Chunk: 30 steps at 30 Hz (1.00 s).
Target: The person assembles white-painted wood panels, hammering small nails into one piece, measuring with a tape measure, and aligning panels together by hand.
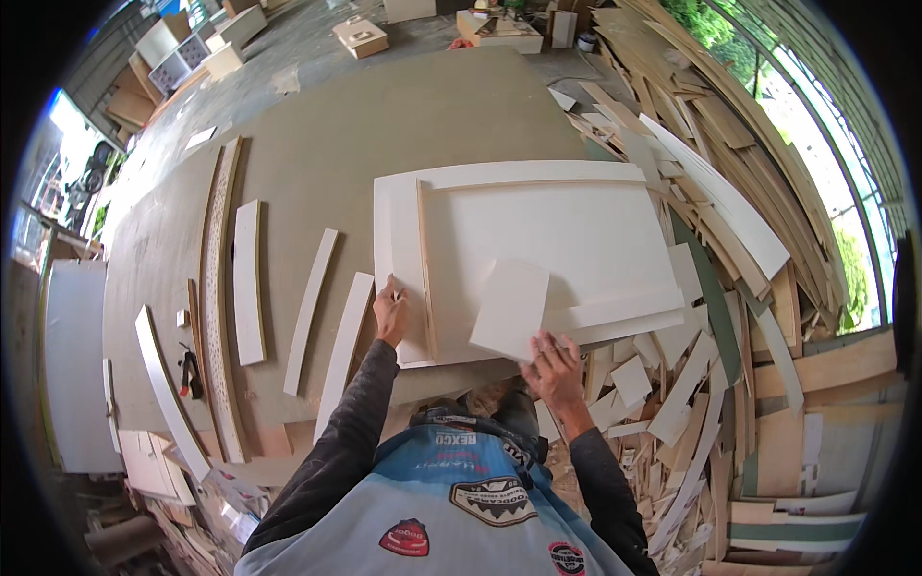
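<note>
A large white panel [461,250] with raised border strips lies on the brown work table in front of me. Over its lower middle, a smaller white rectangular board [512,302] sits at an angle and casts a shadow. My right hand [554,370] grips this board at its lower right corner, fingers over the top face. At the left border of the panel is my left hand [391,314], its fingers drawn together in a pinch; whatever may be between them is too small to make out.
Left on the table [317,134] lie several white strips [249,283], a long chipboard-like strip [223,298] and a black hand tool [189,372]. Offcuts [629,384] heap up to the right. Long boards [740,182] lean at the far right.
</note>
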Available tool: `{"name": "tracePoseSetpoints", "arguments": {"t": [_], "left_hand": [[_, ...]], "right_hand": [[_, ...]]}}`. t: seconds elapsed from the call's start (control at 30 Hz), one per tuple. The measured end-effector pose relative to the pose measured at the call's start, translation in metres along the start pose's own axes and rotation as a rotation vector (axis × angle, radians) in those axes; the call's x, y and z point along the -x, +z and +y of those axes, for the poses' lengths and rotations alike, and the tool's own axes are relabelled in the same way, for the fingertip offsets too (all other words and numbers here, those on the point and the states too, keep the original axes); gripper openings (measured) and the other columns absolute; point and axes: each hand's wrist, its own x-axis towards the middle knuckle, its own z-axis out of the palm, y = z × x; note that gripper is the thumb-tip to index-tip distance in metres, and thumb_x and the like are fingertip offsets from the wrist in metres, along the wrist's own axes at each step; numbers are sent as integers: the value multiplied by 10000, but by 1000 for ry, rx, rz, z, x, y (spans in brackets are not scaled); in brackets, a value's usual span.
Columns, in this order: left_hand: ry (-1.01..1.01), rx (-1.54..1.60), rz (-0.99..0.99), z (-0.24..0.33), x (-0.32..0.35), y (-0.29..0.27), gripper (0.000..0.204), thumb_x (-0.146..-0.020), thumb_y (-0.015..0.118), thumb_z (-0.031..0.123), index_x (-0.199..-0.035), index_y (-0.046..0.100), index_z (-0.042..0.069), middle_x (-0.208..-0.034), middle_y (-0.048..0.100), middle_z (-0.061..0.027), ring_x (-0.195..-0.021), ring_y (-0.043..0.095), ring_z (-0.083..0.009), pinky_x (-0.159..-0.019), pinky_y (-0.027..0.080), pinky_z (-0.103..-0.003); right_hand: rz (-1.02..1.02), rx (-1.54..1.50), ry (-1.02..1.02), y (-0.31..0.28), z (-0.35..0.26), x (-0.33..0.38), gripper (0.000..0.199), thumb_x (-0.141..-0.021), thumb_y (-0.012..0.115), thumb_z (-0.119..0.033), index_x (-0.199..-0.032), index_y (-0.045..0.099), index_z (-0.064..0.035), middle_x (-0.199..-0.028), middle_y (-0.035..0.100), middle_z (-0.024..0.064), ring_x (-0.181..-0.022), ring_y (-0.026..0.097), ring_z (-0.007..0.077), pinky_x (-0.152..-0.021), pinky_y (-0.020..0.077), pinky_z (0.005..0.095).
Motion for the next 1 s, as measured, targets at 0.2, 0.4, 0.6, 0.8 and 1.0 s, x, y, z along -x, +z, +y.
{"name": "tracePoseSetpoints", "arguments": {"t": [0.2, 0.4, 0.6, 0.8, 1.0], "left_hand": [[36, 96, 75, -1, 2, 7, 589, -884, 606, 84, -1425, 423, -60, -1379, 527, -280, -1290, 532, -303, -1038, 400, -319], [29, 213, 118, -10, -8, 7, 602, -873, 621, 36, -1433, 419, -56, -1315, 576, -190, -1175, 569, -202, -953, 420, -266], [29, 310, 135, -14, -13, 8, 604, -870, 658, 60, -1431, 448, -17, -759, 431, 67, -642, 380, -46, -561, 333, -216], [-3, 234, 158, -11, -12, 9, 591, -882, 664, 104, -1431, 464, 14, -675, 390, 76, -581, 380, -51, -529, 342, -235], [-12, 210, 189, -16, -12, 6, 574, -882, 669, 127, -1417, 487, 24, -678, 463, 53, -585, 428, -59, -540, 376, -248]], "right_hand": [[82, 49, 11, -31, 109, -9, 397, -774, 715, -94, -1156, 671, 3, -939, 667, 105, -889, 619, 272, -866, 501, 390], [74, -13, -57, -43, 184, -42, 369, -713, 706, 1, -1083, 701, 4, -858, 655, 95, -870, 618, 267, -822, 506, 386], [-60, -18, 0, -28, 234, -37, 354, -724, 692, -3, -1077, 705, -14, -851, 660, 104, -873, 613, 300, -828, 505, 389], [-201, -179, 200, -29, 244, -44, 281, -737, 674, -22, -1014, 708, 9, -873, 690, 154, -791, 666, 327, -756, 534, 400], [-231, -317, 273, -30, 243, -49, 266, -739, 671, -51, -993, 702, 26, -887, 696, 181, -784, 681, 334, -747, 541, 389]]}}
